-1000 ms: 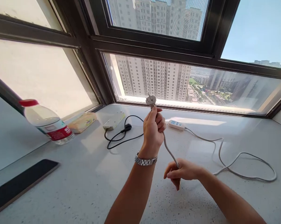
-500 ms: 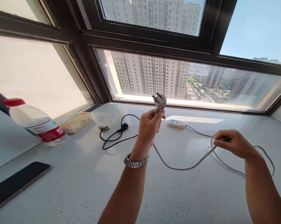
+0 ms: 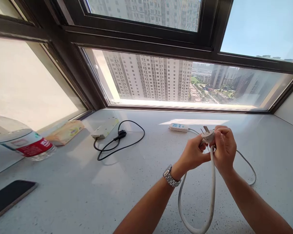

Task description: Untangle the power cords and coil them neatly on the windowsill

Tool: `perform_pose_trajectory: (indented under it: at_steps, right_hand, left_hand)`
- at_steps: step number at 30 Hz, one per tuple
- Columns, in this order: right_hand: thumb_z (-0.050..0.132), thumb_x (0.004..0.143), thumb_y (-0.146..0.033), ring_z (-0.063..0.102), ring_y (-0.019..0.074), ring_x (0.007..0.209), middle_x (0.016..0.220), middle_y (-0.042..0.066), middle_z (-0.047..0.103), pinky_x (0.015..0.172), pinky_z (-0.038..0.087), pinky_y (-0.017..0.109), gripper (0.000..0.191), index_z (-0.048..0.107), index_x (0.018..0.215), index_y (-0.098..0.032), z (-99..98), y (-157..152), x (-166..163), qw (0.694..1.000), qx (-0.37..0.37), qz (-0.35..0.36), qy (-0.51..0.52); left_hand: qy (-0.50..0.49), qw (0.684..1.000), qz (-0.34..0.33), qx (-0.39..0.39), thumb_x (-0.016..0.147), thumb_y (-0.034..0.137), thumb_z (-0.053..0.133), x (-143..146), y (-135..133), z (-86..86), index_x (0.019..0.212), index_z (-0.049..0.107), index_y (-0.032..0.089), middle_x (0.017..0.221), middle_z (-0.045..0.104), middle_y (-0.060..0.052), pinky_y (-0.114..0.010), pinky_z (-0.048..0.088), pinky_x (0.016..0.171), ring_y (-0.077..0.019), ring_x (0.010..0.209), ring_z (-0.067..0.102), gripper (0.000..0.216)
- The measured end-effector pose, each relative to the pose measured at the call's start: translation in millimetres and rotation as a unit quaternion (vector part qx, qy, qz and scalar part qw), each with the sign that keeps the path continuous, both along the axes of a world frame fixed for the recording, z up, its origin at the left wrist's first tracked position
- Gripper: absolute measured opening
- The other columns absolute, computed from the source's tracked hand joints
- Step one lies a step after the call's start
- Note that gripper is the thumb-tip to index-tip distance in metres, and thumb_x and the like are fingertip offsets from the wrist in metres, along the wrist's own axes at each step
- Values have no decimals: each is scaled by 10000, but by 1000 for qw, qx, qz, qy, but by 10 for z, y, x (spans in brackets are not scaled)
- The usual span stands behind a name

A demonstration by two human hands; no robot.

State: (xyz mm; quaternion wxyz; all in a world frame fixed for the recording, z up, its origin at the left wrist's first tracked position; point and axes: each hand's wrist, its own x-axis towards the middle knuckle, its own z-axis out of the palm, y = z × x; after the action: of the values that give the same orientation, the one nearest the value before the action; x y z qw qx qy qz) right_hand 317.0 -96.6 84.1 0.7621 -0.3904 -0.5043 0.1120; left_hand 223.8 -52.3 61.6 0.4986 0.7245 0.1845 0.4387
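A grey power plug [image 3: 208,136] with bare metal prongs is held up between my two hands, above the right half of the white speckled sill. My left hand [image 3: 194,152], wearing a metal watch, has its fingers closed on the plug's base. Close against it, my right hand [image 3: 225,146] pinches the thick grey power cord [image 3: 213,191] beside the plug, its fingertips at the plug's side. From the hands the cord hangs in a long loop toward me. Just behind lies a white power strip [image 3: 178,127], its thin cable running toward my hands. Part of the plug is hidden by fingers.
A pale box [image 3: 104,128] with a black cable and plug [image 3: 122,134] lies left of centre. Farther left are a tissue pack [image 3: 66,132], a red-labelled bottle [image 3: 27,143] and a phone [image 3: 11,198]. Window frames [image 3: 141,39] border the sill [image 3: 88,195].
My hands have come together. The left has moved right and down with the plug; the right has brought the cord to it. The cord now hangs in a loop, and the view has shifted right.
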Motion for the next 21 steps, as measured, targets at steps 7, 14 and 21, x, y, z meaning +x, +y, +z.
perform_pose_trajectory:
  at_steps: [7, 14, 21]
  right_hand:
    - [419, 912, -480, 507, 185, 879, 995, 50, 465, 732, 451, 344, 284, 553, 946, -232, -84, -50, -106, 997, 28, 66, 20]
    - [383, 849, -686, 515, 161, 729, 1018, 68, 533, 609, 441, 302, 564, 471, 1155, -221, -168, 45, -31, 976, -121, 91, -155]
    - [515, 810, -640, 364, 97, 500, 573, -51, 414, 475, 268, 231, 499, 584, 938, -163, -178, 158, 69, 890, -329, 178, -261]
  left_hand:
    - [-59, 996, 62, -13, 662, 295, 749, -28, 19, 39, 747, 517, 177, 520, 292, 100, -211, 198, 445, -54, 474, 243, 273]
    - [-149, 981, 126, 24, 722, 424, 728, -226, 128, 220, 500, 443, 160, 493, 355, 60, -223, 269, 457, -61, 475, 308, 447]
    - [-244, 958, 147, -18, 786, 558, 611, -450, 210, 403, 481, 393, 156, 561, 402, 31, -237, 395, 553, -83, 551, 445, 550]
